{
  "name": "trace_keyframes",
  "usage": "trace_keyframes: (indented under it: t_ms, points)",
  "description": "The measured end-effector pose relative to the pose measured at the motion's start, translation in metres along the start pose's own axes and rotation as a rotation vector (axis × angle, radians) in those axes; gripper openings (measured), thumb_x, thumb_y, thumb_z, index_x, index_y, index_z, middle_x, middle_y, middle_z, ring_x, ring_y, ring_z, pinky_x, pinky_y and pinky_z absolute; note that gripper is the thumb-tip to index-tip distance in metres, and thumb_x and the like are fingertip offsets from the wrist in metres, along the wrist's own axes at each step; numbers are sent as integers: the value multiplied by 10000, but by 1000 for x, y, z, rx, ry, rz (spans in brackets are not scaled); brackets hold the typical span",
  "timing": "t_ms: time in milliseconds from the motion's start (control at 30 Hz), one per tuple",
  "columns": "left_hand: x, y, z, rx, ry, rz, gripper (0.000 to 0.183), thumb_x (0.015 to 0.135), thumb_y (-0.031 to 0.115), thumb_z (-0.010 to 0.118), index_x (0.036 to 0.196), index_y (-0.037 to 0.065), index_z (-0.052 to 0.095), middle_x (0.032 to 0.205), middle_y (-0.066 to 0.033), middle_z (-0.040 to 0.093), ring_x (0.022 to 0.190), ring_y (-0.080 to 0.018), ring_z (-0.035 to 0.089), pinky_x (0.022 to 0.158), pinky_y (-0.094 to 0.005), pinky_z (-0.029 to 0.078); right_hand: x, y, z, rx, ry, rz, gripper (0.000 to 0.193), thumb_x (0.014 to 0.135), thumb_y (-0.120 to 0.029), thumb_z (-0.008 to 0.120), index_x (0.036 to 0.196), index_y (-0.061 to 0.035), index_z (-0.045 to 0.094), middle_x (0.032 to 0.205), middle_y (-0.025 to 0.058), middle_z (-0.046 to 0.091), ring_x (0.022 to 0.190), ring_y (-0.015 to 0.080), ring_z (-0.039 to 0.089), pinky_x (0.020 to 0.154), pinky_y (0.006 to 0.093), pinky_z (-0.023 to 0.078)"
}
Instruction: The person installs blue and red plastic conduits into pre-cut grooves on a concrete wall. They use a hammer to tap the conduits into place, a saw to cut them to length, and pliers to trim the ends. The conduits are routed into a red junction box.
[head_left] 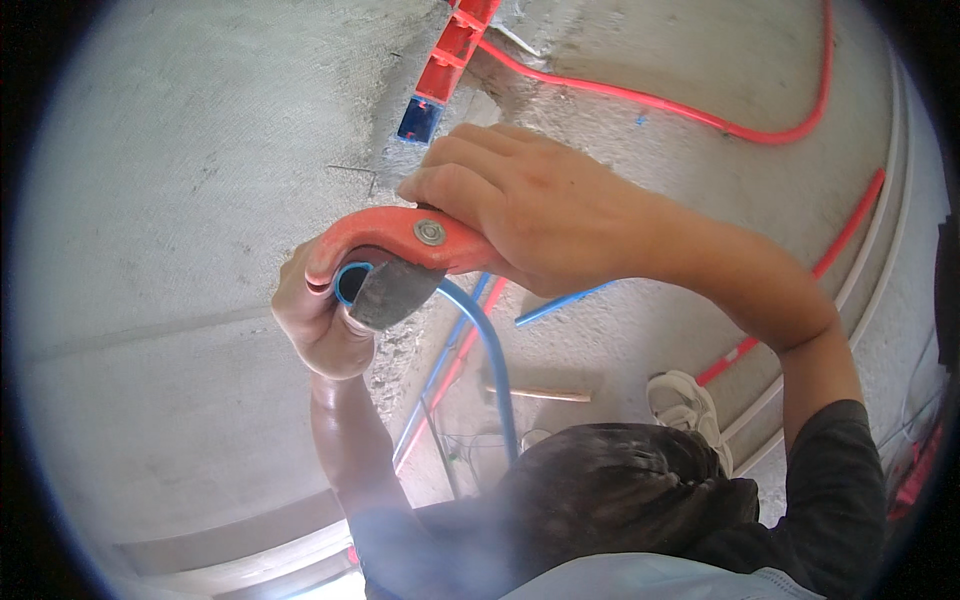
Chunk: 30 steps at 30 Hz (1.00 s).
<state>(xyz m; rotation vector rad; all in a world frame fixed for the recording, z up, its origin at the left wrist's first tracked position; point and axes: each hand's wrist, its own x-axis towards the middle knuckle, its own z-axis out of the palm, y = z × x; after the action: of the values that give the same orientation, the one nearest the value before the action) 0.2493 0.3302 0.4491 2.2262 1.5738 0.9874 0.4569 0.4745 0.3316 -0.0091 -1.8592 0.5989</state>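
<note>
A red-handled pipe cutter [385,220] has its hooked jaw around the end of a blue plastic pipe [340,283]. Its broad dark blade [395,294] lies against the right side of that pipe end, partly covering it. My right hand [540,205] is closed over the cutter's handles from above. Below the jaw, my left hand [328,325] wraps round the pipe just under its open end. From behind the blade a blue pipe [492,350] curves down toward my body; whether it is the same piece is hidden.
Red electrical boxes [450,58] with a blue one [420,119] at their end sit in the rough concrete. A red pipe [690,112] bends across the upper right. Blue and red pipes, a wooden strip [545,395] and a shoe [690,405] are on the floor side.
</note>
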Motion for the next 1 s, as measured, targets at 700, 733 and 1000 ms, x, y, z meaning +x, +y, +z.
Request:
trace_keyframes:
  t_ms: [700, 733, 1000]
  points:
    - [17, -35, 12, 108, 71, 185, 414, 1009, 449, 749, 941, 49, 668, 772, 6, 603, 612, -75, 468, 526, -257, 307, -56, 58, 6, -163, -229, 731, 422, 907, -312, 814, 1178, -54, 619, 1074, 189, 682, 1004, 422, 664, 849, 499, 524]
    - [19, -28, 10, 211, 116, 49, 280, 1033, 316, 738, 937, 65, 660, 777, 27, 584, 631, -58, 440, 536, -261, 318, -92, 78, 10, -306, -243, 738, 435, 906, -318, 810, 1191, -49, 621, 1079, 190, 686, 1020, 416, 670, 860, 497, 528]
    - [35, -81, -54, 124, 234, 79, 136, 1046, 111, 599, 913, 82, 596, 825, -28, 563, 751, -137, 466, 726, -304, 383, -208, 127, -2, -785, -431, 809, 698, 938, -370, 775, 1459, 27, 534, 1440, 289, 558, 1382, 389, 544, 1154, 480, 429]
